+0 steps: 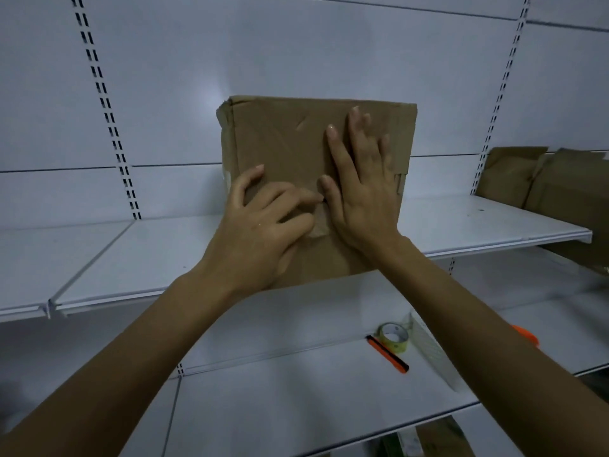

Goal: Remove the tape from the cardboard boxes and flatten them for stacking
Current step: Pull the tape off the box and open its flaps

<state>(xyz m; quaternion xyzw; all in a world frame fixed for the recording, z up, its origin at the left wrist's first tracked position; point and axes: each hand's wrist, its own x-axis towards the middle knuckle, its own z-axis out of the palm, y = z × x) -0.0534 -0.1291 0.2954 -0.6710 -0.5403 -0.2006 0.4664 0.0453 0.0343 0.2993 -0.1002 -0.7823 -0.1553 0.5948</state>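
A brown corrugated cardboard box (280, 136) is seen standing upright on a white sheet-metal shelf (131, 255), with its broad front face turned toward the camera and both hands laid against that face. The right hand (361, 196) is pressed flat on the right half of the face, its fingers straight and spread, pointing upward toward the box's top edge; nothing is grasped by it. The left hand (260, 225) is placed just beside it, lower and to the left, with its thumb lifted apart and its fingers curled so that the tips meet a strip of glossy translucent packing tape (319, 225) near the middle of the face, close to the right thumb. Whether the tape is actually gripped or only scratched at cannot be told. The cardboard is matt, creased and dented, with ragged torn corners at the top left and a further band of tape on its right edge. The smooth white back panel is divided by slotted uprights. On the lower shelf, a roll of yellowish clear tape (393, 338) is set touching a slim orange-and-black utility knife (388, 354). More crumpled brown cardboard (547, 183) is stacked on the upper shelf, well apart to the right.
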